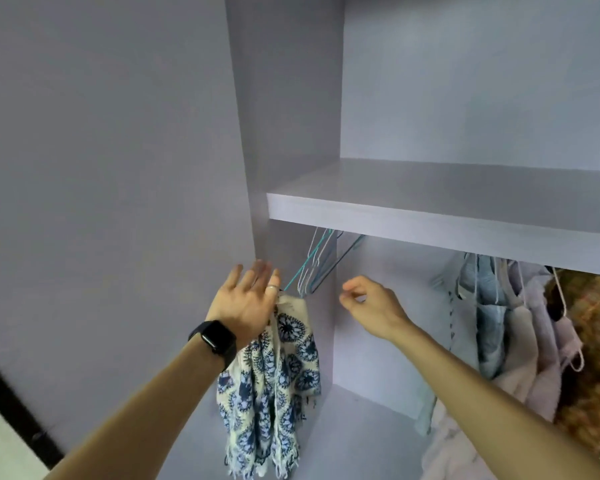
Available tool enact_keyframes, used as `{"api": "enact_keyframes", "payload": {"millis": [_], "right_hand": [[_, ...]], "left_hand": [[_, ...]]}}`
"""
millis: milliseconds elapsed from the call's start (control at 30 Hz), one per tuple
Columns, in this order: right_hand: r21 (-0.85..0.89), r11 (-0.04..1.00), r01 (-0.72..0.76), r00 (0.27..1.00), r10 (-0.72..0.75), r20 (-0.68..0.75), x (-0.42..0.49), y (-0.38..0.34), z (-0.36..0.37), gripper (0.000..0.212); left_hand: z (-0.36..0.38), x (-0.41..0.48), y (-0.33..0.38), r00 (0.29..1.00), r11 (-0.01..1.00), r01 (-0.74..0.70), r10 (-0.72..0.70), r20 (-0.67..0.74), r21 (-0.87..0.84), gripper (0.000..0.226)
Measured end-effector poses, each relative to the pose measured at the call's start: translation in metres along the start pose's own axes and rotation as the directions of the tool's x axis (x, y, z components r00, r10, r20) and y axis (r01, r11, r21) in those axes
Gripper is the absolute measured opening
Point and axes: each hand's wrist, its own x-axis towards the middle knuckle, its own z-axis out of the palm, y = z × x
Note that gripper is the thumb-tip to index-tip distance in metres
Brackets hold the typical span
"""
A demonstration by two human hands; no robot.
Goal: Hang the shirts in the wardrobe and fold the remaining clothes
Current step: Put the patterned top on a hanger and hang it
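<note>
A cream top with a blue floral print (278, 379) hangs down inside the wardrobe's left bay, its upper end at a teal hanger wire (297, 275). My left hand (248, 299), with a black watch on its wrist, is right against the top's upper end with straight, spread fingers; its thumb is hidden. My right hand (368, 303) is a little to the right, apart from the top, fingers curled with thumb and forefinger close together and nothing visible between them. Several empty wire hangers (317, 261) hang tilted under the shelf.
A lilac shelf (430, 216) juts out above the hands. On the right, several garments (520, 320) hang in blue, lilac and orange. A vertical divider panel (326, 327) stands behind the printed top. The wardrobe floor (354, 438) lies below.
</note>
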Motion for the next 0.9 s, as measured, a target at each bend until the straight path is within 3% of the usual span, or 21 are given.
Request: {"api": "enact_keyframes", "payload": {"millis": [167,300,567,700,800,900], "right_hand": [[-0.075,0.992,-0.105,0.994,0.105,-0.002,0.056,0.015,0.042,0.037],[-0.064,0.982,-0.178,0.982,0.173,-0.069,0.094,0.031,0.086,0.034],[0.141,0.963,-0.232,0.917,0.264,-0.298,0.160,0.049,0.159,0.040],[0.234,0.938,-0.256,0.892,0.322,-0.318,0.178,0.061,0.169,0.039],[0.293,0.928,-0.230,0.901,0.316,-0.296,0.177,0.062,0.169,0.018],[0.278,0.935,-0.222,0.876,0.316,-0.364,0.172,0.053,0.163,0.030]], "left_hand": [[0.029,0.012,-0.028,0.998,0.984,0.049,-0.042,-0.042,0.172,0.058],[0.065,0.022,-0.043,0.978,0.971,0.081,-0.034,-0.207,0.224,0.065],[0.096,0.034,-0.052,0.942,0.953,0.113,-0.012,-0.337,0.282,0.063],[0.101,0.039,-0.051,0.925,0.945,0.135,-0.012,-0.380,0.297,0.062],[0.102,0.040,-0.048,0.918,0.949,0.131,-0.006,-0.398,0.288,0.061],[0.103,0.041,-0.049,0.918,0.944,0.129,0.002,-0.398,0.303,0.060]]}}
